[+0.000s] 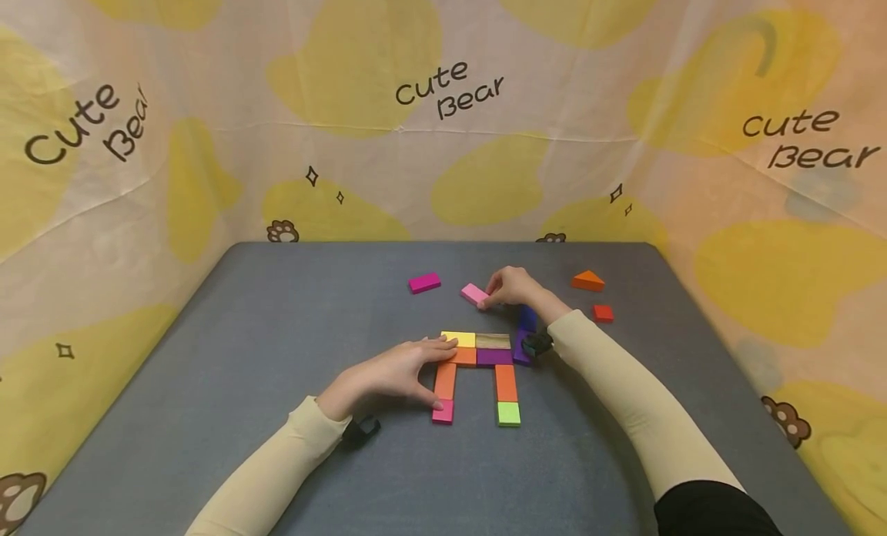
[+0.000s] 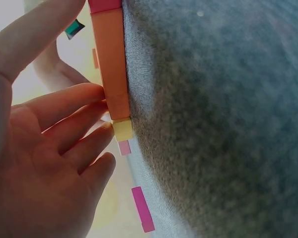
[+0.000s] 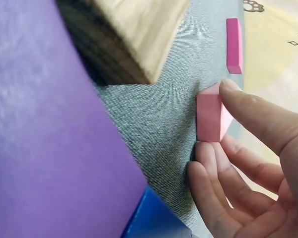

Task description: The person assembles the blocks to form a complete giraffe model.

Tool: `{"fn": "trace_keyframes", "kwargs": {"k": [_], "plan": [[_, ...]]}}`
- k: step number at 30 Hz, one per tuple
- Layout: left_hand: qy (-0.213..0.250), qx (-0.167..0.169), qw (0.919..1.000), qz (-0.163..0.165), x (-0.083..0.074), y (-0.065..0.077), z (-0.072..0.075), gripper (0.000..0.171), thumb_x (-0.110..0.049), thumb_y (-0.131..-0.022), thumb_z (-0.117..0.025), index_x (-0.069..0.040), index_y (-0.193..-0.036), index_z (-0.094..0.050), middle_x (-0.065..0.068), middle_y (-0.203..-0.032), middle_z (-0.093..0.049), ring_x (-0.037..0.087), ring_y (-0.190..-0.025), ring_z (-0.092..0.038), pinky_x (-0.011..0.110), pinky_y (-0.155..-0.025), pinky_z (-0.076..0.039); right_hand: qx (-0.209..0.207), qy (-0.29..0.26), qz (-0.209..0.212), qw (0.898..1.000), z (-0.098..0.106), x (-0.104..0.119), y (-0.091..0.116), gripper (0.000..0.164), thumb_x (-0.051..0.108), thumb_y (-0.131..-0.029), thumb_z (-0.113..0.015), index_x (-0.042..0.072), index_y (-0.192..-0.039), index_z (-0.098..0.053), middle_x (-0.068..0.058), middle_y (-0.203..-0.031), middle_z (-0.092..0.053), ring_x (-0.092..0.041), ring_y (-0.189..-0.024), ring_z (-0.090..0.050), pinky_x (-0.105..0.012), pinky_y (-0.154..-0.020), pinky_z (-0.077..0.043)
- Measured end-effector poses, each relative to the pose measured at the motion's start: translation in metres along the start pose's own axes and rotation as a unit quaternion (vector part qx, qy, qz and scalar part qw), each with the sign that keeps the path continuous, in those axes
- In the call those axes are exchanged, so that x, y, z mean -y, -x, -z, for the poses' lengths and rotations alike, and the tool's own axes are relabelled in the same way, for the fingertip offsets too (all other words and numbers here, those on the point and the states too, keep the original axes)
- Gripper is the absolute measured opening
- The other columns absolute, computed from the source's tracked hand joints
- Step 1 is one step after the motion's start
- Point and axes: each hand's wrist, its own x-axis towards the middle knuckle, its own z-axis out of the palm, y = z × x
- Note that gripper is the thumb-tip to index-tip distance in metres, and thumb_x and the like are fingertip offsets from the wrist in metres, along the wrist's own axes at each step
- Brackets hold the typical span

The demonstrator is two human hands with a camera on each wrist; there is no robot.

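My right hand [image 1: 513, 287] pinches a light pink block [image 1: 474, 294] at the back of the grey table. In the right wrist view the thumb lies at one side of that pink block [image 3: 208, 116] and fingertips at another. My left hand [image 1: 398, 369] rests along the left side of a flat arrangement of blocks, fingers extended. Its fingertips touch the yellow block [image 1: 461, 339] and orange block [image 1: 466, 356]; its thumb touches the deep pink block [image 1: 443, 416]. The arrangement also has a wooden block [image 1: 493, 341], a purple block [image 1: 494, 356], an orange block [image 1: 507, 383] and a lime block [image 1: 509, 414].
Behind the arrangement lies a magenta block [image 1: 424, 283]. An orange triangular block [image 1: 587, 280] and a red block [image 1: 603, 313] lie to the right. Blue block [image 1: 528, 319] and violet block [image 1: 520, 347] sit under the right forearm. Patterned cloth [image 1: 443, 174] surrounds the table.
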Motion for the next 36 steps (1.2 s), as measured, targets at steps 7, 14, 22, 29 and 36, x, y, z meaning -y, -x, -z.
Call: {"fn": "trace_keyframes", "kwargs": {"k": [7, 14, 22, 29, 36], "plan": [[-0.001, 0.001, 1.0, 0.002, 0.001, 0.0, -0.001, 0.085, -0.048, -0.074, -0.076, -0.016, -0.145, -0.041, -0.005, -0.154, -0.032, 0.017, -0.145, -0.023, 0.044, -0.116, -0.022, 0.027, -0.039, 0.008, 0.999, -0.002, 0.0, 0.001, 0.038, 0.03, -0.075, -0.081, 0.007, -0.103, -0.07, -0.006, -0.091, -0.071, -0.009, -0.068, -0.059, -0.02, -0.062, -0.047], [0.001, -0.001, 1.0, 0.003, 0.002, 0.001, -0.001, 0.086, -0.05, -0.074, -0.076, -0.016, -0.145, -0.041, -0.006, -0.154, -0.032, 0.017, -0.145, -0.023, 0.046, -0.116, -0.022, 0.053, -0.057, 0.024, 0.997, -0.001, 0.0, 0.0, 0.04, 0.028, -0.075, -0.081, 0.007, -0.107, -0.069, -0.006, -0.093, -0.071, -0.011, -0.074, -0.061, -0.023, -0.067, -0.051], [0.001, 0.003, 1.0, 0.008, 0.001, 0.0, -0.001, 0.086, -0.052, -0.074, -0.075, -0.018, -0.145, -0.041, -0.008, -0.154, -0.031, 0.016, -0.145, -0.023, 0.046, -0.116, -0.022, 0.024, -0.091, 0.082, 0.992, 0.011, -0.009, -0.01, 0.052, 0.018, -0.079, -0.077, 0.001, -0.125, -0.06, -0.014, -0.119, -0.066, -0.026, -0.108, -0.064, -0.038, -0.094, -0.05], [0.01, 0.005, 0.9999, 0.009, 0.001, 0.001, -0.002, 0.086, -0.053, -0.074, -0.075, -0.018, -0.145, -0.04, -0.006, -0.154, -0.031, 0.018, -0.145, -0.023, 0.049, -0.115, -0.023, 0.104, -0.099, 0.126, 0.982, 0.006, -0.007, -0.022, 0.064, 0.014, -0.08, -0.076, 0.001, -0.136, -0.049, -0.017, -0.138, -0.052, -0.031, -0.127, -0.05, -0.044, -0.106, -0.04], [0.009, 0.004, 0.9999, 0.008, 0.0, 0.002, 0.0, 0.086, -0.051, -0.074, -0.076, -0.018, -0.145, -0.04, -0.007, -0.154, -0.031, 0.016, -0.145, -0.023, 0.046, -0.116, -0.022, 0.125, -0.086, 0.125, 0.98, 0.001, -0.005, -0.027, 0.064, 0.015, -0.079, -0.078, 0.006, -0.136, -0.05, -0.014, -0.14, -0.051, -0.03, -0.131, -0.046, -0.043, -0.109, -0.035]]}}
